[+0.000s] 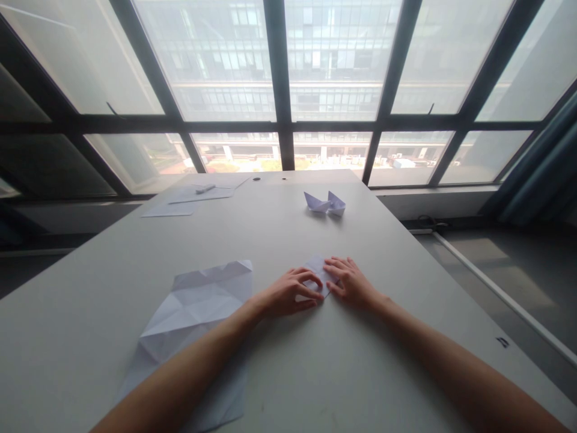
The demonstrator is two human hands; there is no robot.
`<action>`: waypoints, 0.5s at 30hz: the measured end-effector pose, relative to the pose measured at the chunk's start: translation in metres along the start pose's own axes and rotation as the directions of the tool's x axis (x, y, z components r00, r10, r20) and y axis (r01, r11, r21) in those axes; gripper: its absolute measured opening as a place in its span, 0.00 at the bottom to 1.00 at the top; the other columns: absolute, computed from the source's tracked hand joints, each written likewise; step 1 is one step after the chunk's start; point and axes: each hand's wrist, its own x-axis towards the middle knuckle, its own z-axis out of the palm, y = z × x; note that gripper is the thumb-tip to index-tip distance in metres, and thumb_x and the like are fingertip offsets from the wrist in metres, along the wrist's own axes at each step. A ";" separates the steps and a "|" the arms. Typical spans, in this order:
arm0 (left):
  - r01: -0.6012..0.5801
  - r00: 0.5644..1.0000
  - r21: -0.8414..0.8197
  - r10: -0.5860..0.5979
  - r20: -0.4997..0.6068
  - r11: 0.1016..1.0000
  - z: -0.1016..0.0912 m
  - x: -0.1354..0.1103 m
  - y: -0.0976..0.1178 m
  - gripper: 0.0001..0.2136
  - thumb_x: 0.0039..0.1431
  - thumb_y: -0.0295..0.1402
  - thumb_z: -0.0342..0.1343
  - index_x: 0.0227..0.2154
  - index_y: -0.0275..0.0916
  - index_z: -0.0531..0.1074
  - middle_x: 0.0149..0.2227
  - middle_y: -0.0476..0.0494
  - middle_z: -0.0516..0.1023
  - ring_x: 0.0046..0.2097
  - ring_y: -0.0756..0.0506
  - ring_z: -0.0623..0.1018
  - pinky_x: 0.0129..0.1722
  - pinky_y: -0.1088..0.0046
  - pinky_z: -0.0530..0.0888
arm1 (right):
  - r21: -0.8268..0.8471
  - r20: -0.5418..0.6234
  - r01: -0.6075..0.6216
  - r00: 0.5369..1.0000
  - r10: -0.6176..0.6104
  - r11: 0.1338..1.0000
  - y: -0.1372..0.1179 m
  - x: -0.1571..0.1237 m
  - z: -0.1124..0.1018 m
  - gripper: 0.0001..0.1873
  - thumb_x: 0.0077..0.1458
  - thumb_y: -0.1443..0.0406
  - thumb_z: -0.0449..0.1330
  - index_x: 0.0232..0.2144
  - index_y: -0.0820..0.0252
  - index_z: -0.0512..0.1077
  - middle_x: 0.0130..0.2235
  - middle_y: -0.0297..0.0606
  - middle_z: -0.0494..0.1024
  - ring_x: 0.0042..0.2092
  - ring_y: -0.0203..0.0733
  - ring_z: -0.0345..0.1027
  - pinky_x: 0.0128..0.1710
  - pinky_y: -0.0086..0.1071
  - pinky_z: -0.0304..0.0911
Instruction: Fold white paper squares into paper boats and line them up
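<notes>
A small piece of folded white paper (315,265) lies on the white table between my two hands. My left hand (295,291) is at its left side, with thumb and forefinger closed at the paper's near edge and the other fingers curled over it. From the right, my right hand (349,281) rests on the paper with its fingers stretched out. Under and beside my left forearm lies a large creased sheet of white paper (193,307), unfolded, its near part partly hidden by the arm.
Two folded paper boats (325,204) stand farther back on the table (279,234), touching or nearly so. At the back left are flat paper sheets (180,207) with a small white object (205,189) on them. Large windows (333,60) rise behind the table.
</notes>
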 end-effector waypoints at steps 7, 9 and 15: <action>0.125 0.970 -0.121 -0.146 -0.193 0.985 0.015 -0.002 -0.018 0.08 0.61 0.36 0.61 0.41 0.42 0.80 0.46 0.40 0.76 0.48 0.42 0.76 0.51 0.65 0.72 | -0.001 0.001 -0.007 1.000 0.007 1.000 -0.001 0.000 0.000 0.24 0.59 0.62 0.57 0.59 0.56 0.68 0.64 0.44 0.65 0.66 0.54 0.52 0.66 0.58 0.41; 0.156 0.969 -0.098 -0.171 -0.180 0.983 0.015 -0.001 -0.018 0.08 0.59 0.38 0.63 0.39 0.42 0.80 0.45 0.41 0.77 0.47 0.42 0.76 0.51 0.64 0.72 | 0.002 0.002 -0.006 1.000 0.006 1.000 0.000 0.000 0.000 0.24 0.59 0.62 0.57 0.58 0.56 0.68 0.64 0.44 0.65 0.66 0.54 0.52 0.66 0.58 0.40; 0.180 0.972 -0.004 -0.179 -0.150 0.984 0.011 0.001 -0.016 0.10 0.57 0.40 0.65 0.39 0.43 0.79 0.44 0.42 0.78 0.49 0.41 0.75 0.54 0.61 0.67 | 0.054 -0.040 -0.024 0.999 0.026 0.998 0.000 0.000 0.000 0.29 0.58 0.62 0.60 0.61 0.57 0.63 0.61 0.48 0.68 0.66 0.53 0.54 0.66 0.57 0.41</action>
